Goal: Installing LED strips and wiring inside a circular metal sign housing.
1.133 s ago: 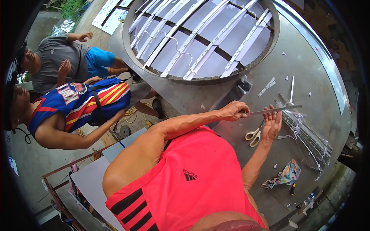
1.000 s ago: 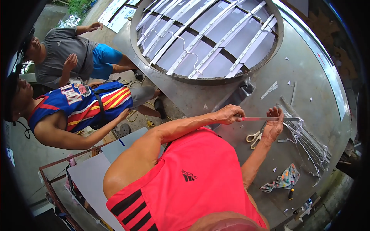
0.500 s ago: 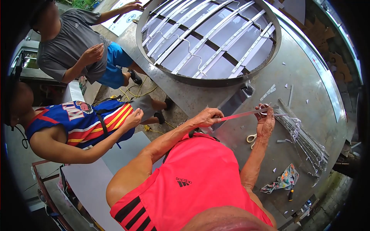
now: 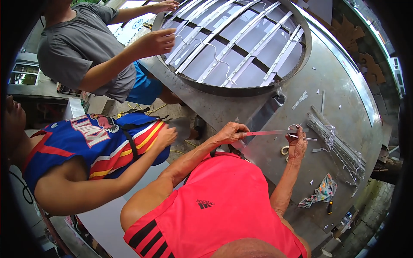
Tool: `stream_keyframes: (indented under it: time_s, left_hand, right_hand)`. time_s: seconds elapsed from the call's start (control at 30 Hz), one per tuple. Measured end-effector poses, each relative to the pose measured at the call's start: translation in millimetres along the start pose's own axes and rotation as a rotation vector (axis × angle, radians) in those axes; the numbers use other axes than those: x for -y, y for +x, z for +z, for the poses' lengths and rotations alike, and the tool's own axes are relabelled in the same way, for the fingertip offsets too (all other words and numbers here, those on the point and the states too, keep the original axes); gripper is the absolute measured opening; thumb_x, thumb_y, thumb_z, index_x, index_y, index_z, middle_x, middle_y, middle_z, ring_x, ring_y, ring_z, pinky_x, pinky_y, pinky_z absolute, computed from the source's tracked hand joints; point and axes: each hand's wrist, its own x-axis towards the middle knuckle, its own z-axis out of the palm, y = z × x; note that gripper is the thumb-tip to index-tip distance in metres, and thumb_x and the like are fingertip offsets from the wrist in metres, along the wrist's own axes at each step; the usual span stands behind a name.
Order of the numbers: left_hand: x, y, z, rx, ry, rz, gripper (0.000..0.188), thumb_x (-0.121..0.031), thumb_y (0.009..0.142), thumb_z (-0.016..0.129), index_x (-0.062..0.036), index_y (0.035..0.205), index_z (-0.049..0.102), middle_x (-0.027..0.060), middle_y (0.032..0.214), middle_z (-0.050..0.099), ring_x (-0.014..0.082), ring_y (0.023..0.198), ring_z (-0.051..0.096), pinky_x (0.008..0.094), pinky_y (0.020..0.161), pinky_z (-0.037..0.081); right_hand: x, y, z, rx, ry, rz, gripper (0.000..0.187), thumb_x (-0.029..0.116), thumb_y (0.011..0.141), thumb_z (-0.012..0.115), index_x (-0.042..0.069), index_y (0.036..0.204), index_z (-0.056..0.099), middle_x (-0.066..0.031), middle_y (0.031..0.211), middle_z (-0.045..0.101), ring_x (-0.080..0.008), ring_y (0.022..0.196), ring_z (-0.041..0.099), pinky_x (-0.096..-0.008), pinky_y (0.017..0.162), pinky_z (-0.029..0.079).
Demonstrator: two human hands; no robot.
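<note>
A narrow, flat, shiny metal strip (image 4: 271, 132), much like a steel ruler, spans the gap between my hands above the metal table. My left hand (image 4: 232, 132) pinches its left end. Its right end is gripped by my right hand (image 4: 297, 147), fingers curled, with a thin white strip (image 4: 307, 139) also sticking out there and a white loop above. Beside the right wrist lie cream-handled scissors (image 4: 285, 150), partly hidden. Just right of that hand is a bundle of thin clear and white strips (image 4: 337, 142) with curled white wires.
A large round metal frame (image 4: 232, 91) with rows of white light strips stands at the far side. A patterned rag (image 4: 319, 192) and a screwdriver (image 4: 330, 207) lie near right. White scraps dot the table (image 4: 344, 103). Two people stand at left, one (image 4: 81, 51) reaching toward the frame.
The metal strip stays between my hands, now nearly level. The person in grey has moved closer to the frame, an arm raised higher. The person in blue has shifted nearer.
</note>
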Motion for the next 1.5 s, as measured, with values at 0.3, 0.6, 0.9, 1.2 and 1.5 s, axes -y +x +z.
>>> stream_keyframes:
  time_s: [0.3,0.6,0.9,1.2,1.5]
  left_hand:
    - [26,-14,4,-0.07,-0.108,0.015,0.015,-0.004,0.086,0.068,-0.0044,0.101,0.073,0.0025,0.079,0.071,0.0084,0.073,0.062,0.0254,0.067,0.05]
    - [24,-9,42,-0.138,-0.139,-0.104,0.017,-0.007,0.09,0.065,-0.0006,0.104,0.071,0.0016,0.079,0.068,0.0078,0.073,0.061,0.024,0.069,0.051]
    - [19,11,104,-0.189,-0.028,-0.112,0.023,-0.017,0.091,0.067,-0.0011,0.107,0.071,0.0009,0.079,0.067,0.0074,0.071,0.061,0.0241,0.066,0.051]
    - [19,19,125,-0.22,-0.029,-0.186,0.024,-0.019,0.089,0.068,-0.0014,0.105,0.071,0.0034,0.081,0.07,0.009,0.075,0.064,0.0253,0.069,0.052]
    - [10,57,121,-0.165,0.25,-0.126,0.032,-0.026,0.086,0.07,-0.0024,0.106,0.071,0.0104,0.084,0.071,0.0164,0.078,0.067,0.0321,0.07,0.051]
  right_hand:
    - [-11,-13,-26,0.026,-0.03,0.055,0.025,0.027,0.094,0.064,0.004,0.103,0.066,-0.0108,0.09,0.071,-0.0207,0.08,0.07,-0.0354,0.061,0.061]
    - [7,-3,-49,0.13,0.024,0.175,0.027,0.027,0.095,0.064,0.002,0.106,0.065,-0.0159,0.096,0.071,-0.0224,0.082,0.071,-0.0351,0.063,0.062]
    - [16,2,-128,0.121,0.058,0.234,0.028,0.024,0.097,0.059,0.0,0.111,0.064,-0.0155,0.103,0.07,-0.0225,0.086,0.071,-0.0354,0.07,0.062]
    - [14,14,-153,0.126,0.0,0.327,0.031,0.025,0.097,0.06,-0.002,0.11,0.063,-0.0148,0.096,0.07,-0.025,0.085,0.071,-0.0346,0.066,0.062]
    - [0,43,-146,0.128,-0.008,0.353,0.037,0.025,0.094,0.065,-0.004,0.115,0.06,-0.0142,0.095,0.068,-0.0252,0.084,0.071,-0.0333,0.061,0.062]
